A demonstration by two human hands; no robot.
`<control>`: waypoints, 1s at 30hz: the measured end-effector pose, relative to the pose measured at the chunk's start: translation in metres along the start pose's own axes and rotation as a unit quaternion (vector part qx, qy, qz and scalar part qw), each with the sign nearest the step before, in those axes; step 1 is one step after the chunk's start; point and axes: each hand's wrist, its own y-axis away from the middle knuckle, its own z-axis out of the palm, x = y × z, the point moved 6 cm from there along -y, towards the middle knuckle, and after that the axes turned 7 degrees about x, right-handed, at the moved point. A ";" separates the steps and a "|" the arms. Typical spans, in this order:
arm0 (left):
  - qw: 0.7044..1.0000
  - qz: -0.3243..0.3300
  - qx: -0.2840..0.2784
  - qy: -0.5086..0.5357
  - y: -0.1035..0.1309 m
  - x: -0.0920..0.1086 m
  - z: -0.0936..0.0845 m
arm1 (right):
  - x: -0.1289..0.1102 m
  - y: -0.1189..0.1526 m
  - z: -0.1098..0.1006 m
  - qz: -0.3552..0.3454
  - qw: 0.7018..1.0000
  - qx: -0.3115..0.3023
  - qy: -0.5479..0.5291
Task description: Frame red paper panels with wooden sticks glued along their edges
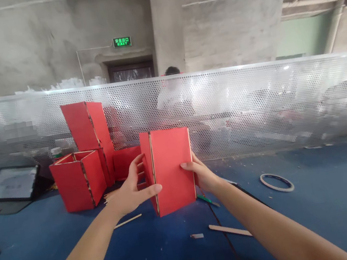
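Between my two hands a red box (174, 170) is held upright above the blue table, its edges lined with thin wooden strips. My left hand (132, 185) grips its left side, thumb on the front face and fingers around the side. On the right edge, my right hand (202, 171) holds it with the thumb in front; the other fingers are mostly hidden behind. To the left stands an open-topped red box (73, 186), close to a taller red stack (79, 125). Another red piece (127, 162) sits behind my left hand.
A tablet (14, 183) leans in its case at the left. Wooden sticks (230, 230) and a small blade-like piece (197, 236) lie in front. A tape roll (277, 183) rests at right. Behind the perforated metal screen (240, 110) is a person (172, 94).
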 end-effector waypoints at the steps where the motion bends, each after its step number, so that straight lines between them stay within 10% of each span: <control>1: 1.000 0.002 0.000 -0.013 0.001 0.002 0.002 | 0.002 -0.001 -0.002 0.000 1.000 0.002 -0.006; 19: 0.964 0.030 0.131 -0.228 0.016 0.029 0.022 | -0.006 0.006 0.002 -0.036 0.996 -0.049 0.057; 30: 0.964 0.054 0.260 0.027 0.001 0.023 -0.019 | -0.036 0.018 0.014 -0.285 0.936 -0.089 0.187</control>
